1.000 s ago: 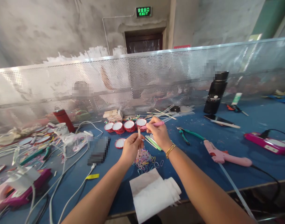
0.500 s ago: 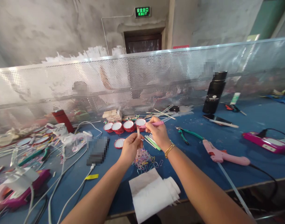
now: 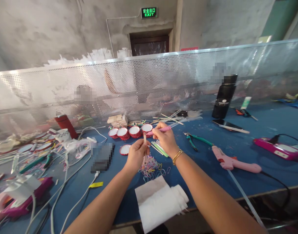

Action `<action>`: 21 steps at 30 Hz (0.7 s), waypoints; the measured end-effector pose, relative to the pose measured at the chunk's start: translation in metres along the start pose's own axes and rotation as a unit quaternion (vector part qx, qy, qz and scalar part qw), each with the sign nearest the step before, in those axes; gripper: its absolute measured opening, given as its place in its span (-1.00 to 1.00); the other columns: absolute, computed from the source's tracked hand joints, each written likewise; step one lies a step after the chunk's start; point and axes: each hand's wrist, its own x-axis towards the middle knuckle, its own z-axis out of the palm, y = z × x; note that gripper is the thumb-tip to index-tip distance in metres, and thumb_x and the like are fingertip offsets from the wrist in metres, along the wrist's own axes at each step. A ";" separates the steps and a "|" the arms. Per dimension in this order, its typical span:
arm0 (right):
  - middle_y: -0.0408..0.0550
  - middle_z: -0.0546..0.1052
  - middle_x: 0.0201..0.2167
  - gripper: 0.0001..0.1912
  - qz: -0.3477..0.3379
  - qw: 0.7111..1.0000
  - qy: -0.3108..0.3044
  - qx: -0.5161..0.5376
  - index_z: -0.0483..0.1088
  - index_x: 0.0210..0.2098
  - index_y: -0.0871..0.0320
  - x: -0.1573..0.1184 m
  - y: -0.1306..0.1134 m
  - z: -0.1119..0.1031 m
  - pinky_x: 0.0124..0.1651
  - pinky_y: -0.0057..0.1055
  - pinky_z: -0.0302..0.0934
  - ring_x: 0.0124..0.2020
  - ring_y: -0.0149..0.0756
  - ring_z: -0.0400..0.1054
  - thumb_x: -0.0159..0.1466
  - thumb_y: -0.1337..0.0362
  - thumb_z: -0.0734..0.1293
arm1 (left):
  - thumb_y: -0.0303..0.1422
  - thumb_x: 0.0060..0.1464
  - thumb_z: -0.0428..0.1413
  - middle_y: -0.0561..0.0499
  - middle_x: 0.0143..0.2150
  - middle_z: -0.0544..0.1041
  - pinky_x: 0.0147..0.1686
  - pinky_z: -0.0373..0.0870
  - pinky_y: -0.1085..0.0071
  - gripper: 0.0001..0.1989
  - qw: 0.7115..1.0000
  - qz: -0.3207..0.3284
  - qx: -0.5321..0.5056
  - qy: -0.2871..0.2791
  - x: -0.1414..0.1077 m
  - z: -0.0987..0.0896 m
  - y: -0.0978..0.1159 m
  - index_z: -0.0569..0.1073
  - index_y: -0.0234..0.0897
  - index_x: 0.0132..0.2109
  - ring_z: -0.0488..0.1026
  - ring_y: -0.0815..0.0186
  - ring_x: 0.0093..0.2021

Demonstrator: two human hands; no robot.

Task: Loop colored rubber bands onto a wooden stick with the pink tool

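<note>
My left hand (image 3: 137,153) pinches a short, flat pale stick (image 3: 144,137) upright between thumb and fingers. A pink pen-like tool (image 3: 166,129) lies in the grip of my right hand (image 3: 165,139), its tip close to the stick's upper end; whether they touch I cannot tell. Just behind my hands stand several stacks of red-rimmed discs (image 3: 122,132) with white tops. One single red-rimmed disc (image 3: 125,149) lies left of my left hand. Below my fingers is a heap of small colourful loops (image 3: 150,167). Green-and-white strips (image 3: 161,149) rest under my right hand.
White paper (image 3: 161,204) lies at the table's front edge. To the right are green-handled pliers (image 3: 197,139), a pink glue gun (image 3: 233,161) and a black bottle (image 3: 224,97). A phone (image 3: 102,158) and white cables lie left. A perforated metal screen (image 3: 154,78) borders the back.
</note>
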 end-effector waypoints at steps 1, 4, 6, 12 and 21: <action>-0.23 0.39 -0.61 -0.77 -0.004 1.000 0.005 -0.003 0.27 -0.57 0.09 0.000 0.000 0.000 -0.36 -0.42 0.17 -0.55 -0.39 0.27 0.20 0.25 0.32 | -0.02 0.02 0.14 0.11 -0.63 0.35 -0.55 0.02 0.45 -0.61 1.000 0.000 0.000 0.001 0.000 0.000 0.000 0.44 -0.31 -0.31 0.17 0.43 -0.60; -0.23 0.38 -0.61 -0.77 -0.008 1.000 0.004 -0.008 0.27 -0.57 0.09 0.000 0.002 -0.001 -0.35 -0.42 0.17 -0.53 -0.39 0.28 0.21 0.27 0.31 | -0.02 0.03 0.14 0.10 -0.63 0.35 -0.54 0.03 0.45 -0.62 1.000 0.001 0.004 0.000 -0.001 0.000 0.000 0.44 -0.30 -0.31 0.19 0.42 -0.59; -0.23 0.37 -0.61 -0.77 -0.005 1.000 -0.001 -0.007 0.27 -0.57 0.09 0.000 0.002 -0.001 -0.35 -0.41 0.17 -0.54 -0.39 0.28 0.21 0.28 0.31 | -0.03 0.03 0.14 0.10 -0.63 0.35 -0.54 0.04 0.45 -0.62 1.000 0.002 0.006 -0.002 -0.001 0.000 0.001 0.44 -0.30 -0.31 0.19 0.42 -0.59; -0.22 0.38 -0.60 -0.76 -0.014 1.000 0.013 -0.023 0.26 -0.58 0.09 0.000 0.002 -0.001 -0.34 -0.41 0.17 -0.51 -0.38 0.28 0.21 0.29 0.30 | -0.04 0.04 0.14 0.11 -0.63 0.35 -0.54 0.04 0.45 -0.63 1.000 0.002 0.005 -0.002 -0.001 0.000 0.001 0.45 -0.30 -0.31 0.20 0.42 -0.59; -0.14 0.54 -0.46 -0.80 -0.011 1.000 0.020 0.005 0.40 -0.27 0.08 -0.001 -0.005 0.001 -0.30 -0.37 0.31 -0.44 -0.34 0.42 0.31 0.09 0.30 | -0.02 0.07 0.15 0.08 -0.57 0.44 -0.56 0.05 0.47 -0.63 1.000 0.003 0.004 -0.004 -0.005 0.002 0.006 0.44 -0.28 -0.30 0.19 0.45 -0.61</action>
